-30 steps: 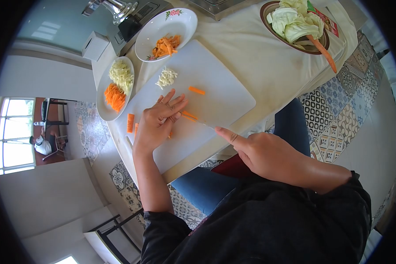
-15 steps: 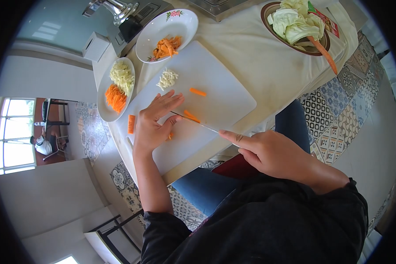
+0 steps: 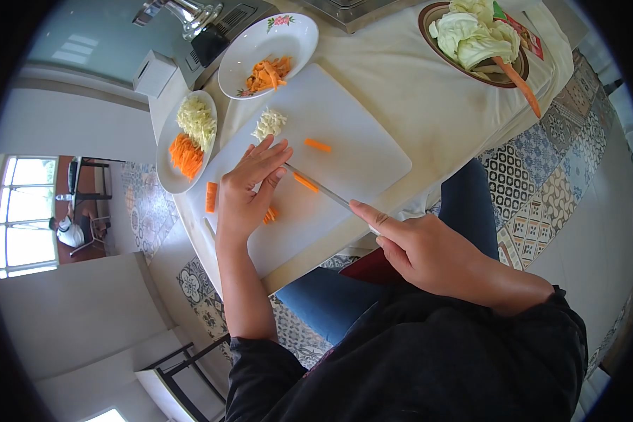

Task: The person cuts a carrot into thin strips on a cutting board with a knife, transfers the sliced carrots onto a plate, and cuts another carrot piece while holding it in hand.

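Observation:
My right hand (image 3: 418, 243) is closed around the handle of a knife (image 3: 334, 198), its index finger laid along the top. The blade points up and left across a white cutting board (image 3: 355, 137). Against the blade's edge lies a carrot piece (image 3: 306, 182). My left hand (image 3: 250, 184) is over the board with fingers stretched out, its thumb and fingertips close to the knife tip; whether they touch it I cannot tell. Small carrot sticks (image 3: 270, 215) are partly hidden beside that palm. Another carrot slice (image 3: 318, 145) and a pile of white shreds (image 3: 269, 124) lie farther up the board.
A carrot chunk (image 3: 211, 197) sits at the board's left edge. An oval plate (image 3: 163, 169) holds shredded carrot and pale shreds. Beyond the board, a flowered bowl (image 3: 299, 46) contains carrot peelings. At upper right, a brown-rimmed bowl (image 3: 429, 42) carries cabbage (image 3: 471, 39) and a carrot (image 3: 519, 88).
The knife tip has shifted up and right, and the blade now lies beside the carrot piece rather than over it. My left hand has moved slightly up, uncovering more of the carrot sticks.

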`<state>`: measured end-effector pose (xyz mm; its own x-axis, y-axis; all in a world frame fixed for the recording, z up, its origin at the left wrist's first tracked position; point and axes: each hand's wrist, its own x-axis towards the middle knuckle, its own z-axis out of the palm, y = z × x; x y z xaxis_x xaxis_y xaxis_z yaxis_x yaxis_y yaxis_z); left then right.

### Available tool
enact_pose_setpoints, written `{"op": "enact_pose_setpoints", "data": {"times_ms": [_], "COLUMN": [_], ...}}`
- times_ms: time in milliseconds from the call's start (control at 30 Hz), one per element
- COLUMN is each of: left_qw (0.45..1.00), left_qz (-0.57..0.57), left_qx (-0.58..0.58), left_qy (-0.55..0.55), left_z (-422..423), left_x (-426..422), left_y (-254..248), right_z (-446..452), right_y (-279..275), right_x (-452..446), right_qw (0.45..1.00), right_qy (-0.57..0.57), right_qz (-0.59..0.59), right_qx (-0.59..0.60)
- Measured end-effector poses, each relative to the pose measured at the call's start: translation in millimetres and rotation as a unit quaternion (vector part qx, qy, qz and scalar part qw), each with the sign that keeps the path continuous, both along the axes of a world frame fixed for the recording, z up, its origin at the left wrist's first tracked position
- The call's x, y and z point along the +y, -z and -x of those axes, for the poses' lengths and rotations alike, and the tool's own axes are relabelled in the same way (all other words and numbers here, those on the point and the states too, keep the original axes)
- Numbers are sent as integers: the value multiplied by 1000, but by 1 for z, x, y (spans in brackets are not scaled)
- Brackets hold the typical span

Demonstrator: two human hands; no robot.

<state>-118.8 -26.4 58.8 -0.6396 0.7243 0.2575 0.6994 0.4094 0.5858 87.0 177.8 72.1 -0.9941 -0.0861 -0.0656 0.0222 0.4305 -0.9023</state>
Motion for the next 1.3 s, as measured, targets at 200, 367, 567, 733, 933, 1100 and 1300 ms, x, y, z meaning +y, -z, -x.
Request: {"op": "enact_pose_setpoints", "data": {"times_ms": [200, 367, 567, 733, 933, 1100, 1300], "left_qw": [1000, 999, 998, 997, 996, 1000, 993], "left_qz": [3, -11, -24, 3, 20, -7, -79], "left_qx": [-13, -32, -51, -73, -88, -28, 79], "left_qy": [10, 19, 21, 13, 7, 10, -38], "left_z": [3, 4, 4, 4, 9, 12, 15], "left_x": [-4, -6, -4, -7, -14, -9, -12], "left_y": [2, 3, 5, 6, 9, 19, 8], "right_z": [2, 3, 3, 1, 4, 14, 30], "right_y": [7, 11, 8, 6, 10, 8, 15], "right_x": [-5, -7, -10, -16, -20, -5, 1], "right_qw": [1000, 1000, 998, 992, 984, 997, 962], "right_qy": [-3, -5, -16, -24, -28, -15, 32], "right_qz": [1, -13, -61, -127, -176, -57, 183], "right_qx": [18, 23, -4, -14, -6, -40, -201]}}
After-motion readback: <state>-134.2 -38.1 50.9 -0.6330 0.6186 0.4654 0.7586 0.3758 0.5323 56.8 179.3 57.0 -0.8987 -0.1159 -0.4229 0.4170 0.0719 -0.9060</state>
